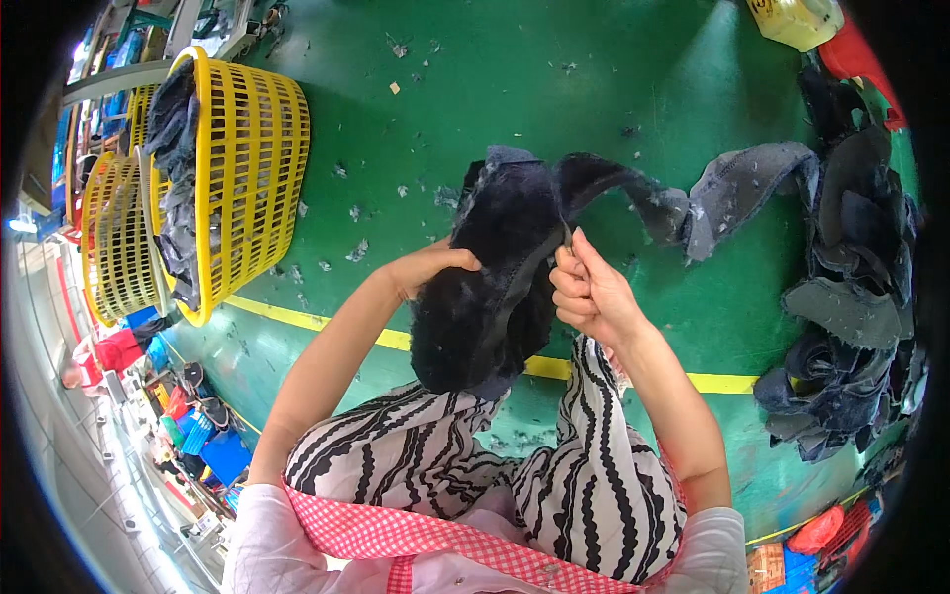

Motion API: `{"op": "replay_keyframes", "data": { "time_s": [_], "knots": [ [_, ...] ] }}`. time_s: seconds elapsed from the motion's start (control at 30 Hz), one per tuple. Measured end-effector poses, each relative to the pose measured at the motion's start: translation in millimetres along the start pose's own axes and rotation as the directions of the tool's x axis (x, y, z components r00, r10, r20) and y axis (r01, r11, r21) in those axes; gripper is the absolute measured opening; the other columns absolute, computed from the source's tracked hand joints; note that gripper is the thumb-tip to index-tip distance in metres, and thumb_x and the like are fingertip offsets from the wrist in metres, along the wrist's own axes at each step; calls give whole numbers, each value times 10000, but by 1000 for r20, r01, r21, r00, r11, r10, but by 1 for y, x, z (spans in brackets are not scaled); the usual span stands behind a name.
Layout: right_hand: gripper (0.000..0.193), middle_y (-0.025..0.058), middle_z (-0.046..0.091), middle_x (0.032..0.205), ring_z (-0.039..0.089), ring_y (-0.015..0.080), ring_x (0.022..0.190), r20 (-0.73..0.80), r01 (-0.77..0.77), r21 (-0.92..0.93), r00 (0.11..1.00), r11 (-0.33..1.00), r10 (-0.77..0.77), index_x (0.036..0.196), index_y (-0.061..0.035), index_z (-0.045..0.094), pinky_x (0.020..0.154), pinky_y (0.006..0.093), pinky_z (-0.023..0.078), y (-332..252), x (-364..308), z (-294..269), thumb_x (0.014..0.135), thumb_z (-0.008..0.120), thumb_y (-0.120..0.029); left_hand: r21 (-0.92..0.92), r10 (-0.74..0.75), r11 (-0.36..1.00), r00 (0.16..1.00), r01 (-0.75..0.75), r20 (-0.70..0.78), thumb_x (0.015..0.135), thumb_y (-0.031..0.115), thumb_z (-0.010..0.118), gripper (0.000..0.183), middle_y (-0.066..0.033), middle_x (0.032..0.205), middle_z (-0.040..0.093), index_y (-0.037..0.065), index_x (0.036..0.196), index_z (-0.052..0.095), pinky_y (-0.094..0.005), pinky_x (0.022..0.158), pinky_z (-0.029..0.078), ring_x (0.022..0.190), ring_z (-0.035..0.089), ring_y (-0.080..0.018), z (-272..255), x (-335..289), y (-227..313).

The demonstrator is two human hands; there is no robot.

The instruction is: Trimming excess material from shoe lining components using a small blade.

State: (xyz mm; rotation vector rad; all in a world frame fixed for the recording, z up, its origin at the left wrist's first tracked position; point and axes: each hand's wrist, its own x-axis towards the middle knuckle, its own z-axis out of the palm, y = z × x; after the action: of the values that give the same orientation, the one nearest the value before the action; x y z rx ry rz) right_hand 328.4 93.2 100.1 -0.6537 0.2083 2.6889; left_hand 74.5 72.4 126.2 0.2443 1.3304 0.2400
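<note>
A bundle of dark, fuzzy-edged fabric pieces (485, 267) hangs in front of my knees. My left hand (430, 269) grips its left side, thumb on top and the other fingers hidden behind the cloth. At the bundle's right edge, my right hand (592, 289) is closed, pinching the fabric edge between thumb and fingers. From the bundle's top a linked strip of dark and grey fabric pieces (742, 183) runs right across the floor. It joins a large heap of similar pieces (841, 307) at the far right.
Yellow plastic baskets (252, 168) stand on the left; the nearest holds dark fabric. Lint scraps (357, 250) dot the green floor (475, 69), which a yellow line (693, 382) crosses. A pale yellow container (797, 22) and a red object (859, 59) are at the upper right.
</note>
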Motion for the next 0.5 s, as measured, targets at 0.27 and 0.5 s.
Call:
{"op": "replay_keyframes", "data": {
  "time_s": [0.27,0.5],
  "knots": [
    [320,-74,336,583,310,37,492,-75,397,-807,666,437,-742,751,-98,439,436,218,208,-23,-8,0,959,458,-340,12,-6,1000,996,7,-91,736,229,630,351,-95,874,662,-17,986,620,-276,705,522,736,643,-164,-4,1,0],
    [391,168,494,1250,596,388,916,238,-447,-800,376,-400,-896,1040,-28,425,755,451,493,-130,62,-43,733,653,-110,64,-89,994,994,93,-67,747,273,620,340,-88,860,662,-4,944,635,-273,650,519,703,640,-153,0,18,-11]
  ]
}}
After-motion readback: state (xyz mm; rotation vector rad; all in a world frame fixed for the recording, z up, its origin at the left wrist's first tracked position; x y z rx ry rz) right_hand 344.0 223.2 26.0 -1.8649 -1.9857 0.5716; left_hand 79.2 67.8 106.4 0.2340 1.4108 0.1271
